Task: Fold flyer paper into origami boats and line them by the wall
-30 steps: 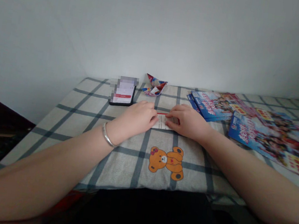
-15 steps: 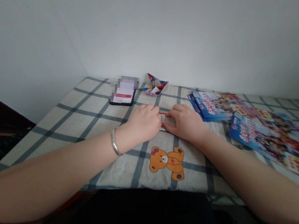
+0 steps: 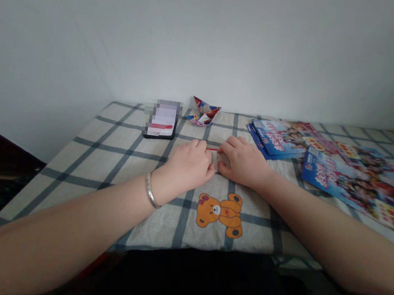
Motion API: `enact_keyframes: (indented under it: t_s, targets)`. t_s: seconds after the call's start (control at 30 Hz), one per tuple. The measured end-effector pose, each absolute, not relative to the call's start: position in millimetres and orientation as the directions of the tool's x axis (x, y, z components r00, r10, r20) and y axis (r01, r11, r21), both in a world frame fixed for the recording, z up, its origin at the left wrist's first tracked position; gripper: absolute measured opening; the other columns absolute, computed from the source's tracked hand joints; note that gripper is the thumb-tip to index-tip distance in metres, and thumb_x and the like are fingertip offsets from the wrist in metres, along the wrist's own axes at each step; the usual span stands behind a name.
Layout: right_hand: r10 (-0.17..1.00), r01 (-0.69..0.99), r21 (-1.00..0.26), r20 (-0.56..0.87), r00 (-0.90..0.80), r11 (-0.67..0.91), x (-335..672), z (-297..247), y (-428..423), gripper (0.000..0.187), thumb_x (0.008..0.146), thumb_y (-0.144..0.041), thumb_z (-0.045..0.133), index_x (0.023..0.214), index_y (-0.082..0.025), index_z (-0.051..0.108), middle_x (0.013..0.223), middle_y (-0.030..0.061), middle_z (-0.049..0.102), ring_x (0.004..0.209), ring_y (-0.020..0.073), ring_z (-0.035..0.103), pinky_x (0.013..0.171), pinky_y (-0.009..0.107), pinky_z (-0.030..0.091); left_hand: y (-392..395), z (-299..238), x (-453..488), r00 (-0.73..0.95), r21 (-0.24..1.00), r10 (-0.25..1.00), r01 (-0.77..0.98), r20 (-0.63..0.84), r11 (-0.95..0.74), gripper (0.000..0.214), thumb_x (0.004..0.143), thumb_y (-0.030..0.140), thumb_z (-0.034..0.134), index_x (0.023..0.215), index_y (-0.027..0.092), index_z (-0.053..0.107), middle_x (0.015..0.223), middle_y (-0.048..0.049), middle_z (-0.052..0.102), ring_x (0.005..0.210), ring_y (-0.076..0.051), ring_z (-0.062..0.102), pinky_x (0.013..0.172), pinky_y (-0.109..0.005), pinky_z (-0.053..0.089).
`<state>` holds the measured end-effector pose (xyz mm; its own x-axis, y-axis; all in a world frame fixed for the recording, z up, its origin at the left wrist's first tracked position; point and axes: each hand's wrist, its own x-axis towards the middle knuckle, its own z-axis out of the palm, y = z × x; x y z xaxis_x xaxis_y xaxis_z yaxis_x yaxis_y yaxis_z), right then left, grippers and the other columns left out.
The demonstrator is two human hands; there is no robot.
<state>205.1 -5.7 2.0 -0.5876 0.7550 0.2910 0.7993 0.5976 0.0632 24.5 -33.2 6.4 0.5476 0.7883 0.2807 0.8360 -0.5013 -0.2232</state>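
A small folded piece of paper (image 3: 215, 158), whitish with a red upper edge, lies on the tablecloth between my hands. My left hand (image 3: 192, 161) is closed on its left end, thumb toward me. My right hand (image 3: 241, 160) grips the right end with curled fingers. Most of the paper is hidden under both hands, so its full shape does not show. Just beyond them stands a folded paper figure (image 3: 207, 113) with pointed tips, in red and blue print.
A phone (image 3: 163, 120) with a lit screen lies at the back left. Printed flyers (image 3: 281, 137) overlap at the right, with another flyer (image 3: 355, 187) nearer my right forearm. The checked tablecloth (image 3: 82, 161) bears a printed bear (image 3: 220, 213). A white wall stands behind the table.
My left thumb has shifted slightly right along the paper's near edge, and my right fingers have curled a little differently. The paper stays between my hands; other things stay put.
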Motion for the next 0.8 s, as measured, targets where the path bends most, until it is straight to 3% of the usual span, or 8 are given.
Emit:
enact_keyframes:
  t_s: [0.3, 0.47, 0.8]
  targets:
    - [0.660, 0.693, 0.028, 0.276, -0.698, 0.721, 222.3, -0.8, -3.0, 0.039, 0.084, -0.014, 0.048, 0.120, -0.011, 0.064, 0.116, 0.0163, 0.063, 0.107, 0.0290, 0.054, 0.096, 0.043, 0.043, -27.3, 9.8, 9.5, 0.574, -0.160, 0.784, 0.819, 0.239, -0.551, 0.023, 0.091, 0.020, 0.050, 0.100, 0.010, 0.069, 0.100, -0.0122, 0.064, 0.098, -0.027, 0.062, 0.086, -0.039, 0.052]
    - [0.621, 0.642, -0.006, 0.260, -0.739, 0.767, 230.6, -1.1, -1.2, 0.048, 0.082, -0.010, 0.048, 0.129, -0.013, 0.061, 0.123, 0.0170, 0.060, 0.114, 0.0303, 0.053, 0.100, 0.047, 0.044, -17.7, 18.0, -6.8, 0.642, -0.047, 0.754, 0.765, 0.135, -0.643, 0.031, 0.094, 0.016, 0.048, 0.117, 0.013, 0.068, 0.111, -0.0105, 0.065, 0.104, -0.022, 0.063, 0.096, -0.037, 0.050]
    - [0.598, 0.593, -0.107, 0.262, -0.758, 0.798, 241.8, -1.1, 6.1, 0.055, 0.077, 0.000, 0.047, 0.126, -0.018, 0.065, 0.127, 0.0119, 0.063, 0.117, 0.0265, 0.056, 0.106, 0.046, 0.044, -7.3, 24.5, -23.4, 0.710, 0.040, 0.697, 0.697, 0.096, -0.716, 0.027, 0.094, 0.016, 0.049, 0.112, 0.015, 0.069, 0.118, -0.0097, 0.067, 0.106, -0.022, 0.066, 0.095, -0.035, 0.051]
